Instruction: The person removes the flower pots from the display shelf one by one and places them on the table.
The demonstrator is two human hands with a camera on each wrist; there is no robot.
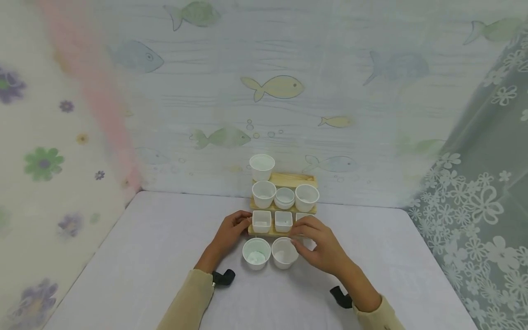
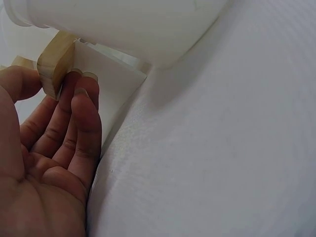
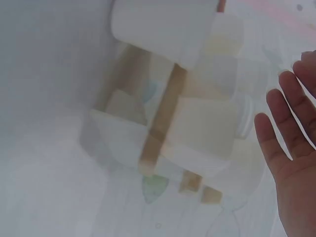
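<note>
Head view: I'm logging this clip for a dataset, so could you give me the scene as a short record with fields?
setting: white table in a corner, fish-print wall behind
rack: stepped wooden rack bearing white cups
lowest step: square cups
on table: two round cups in front of the rack
left hand: fingers touch the rack's left end
right hand: fingers relaxed, over the rack's right front, beside the right round cup; contact unclear

You've got a white table (image 1: 144, 256), fish-print backdrop (image 1: 272, 87) behind, floral curtain (image 1: 474, 220) on your right, flower-print sheet (image 1: 43, 162) on your left.
</note>
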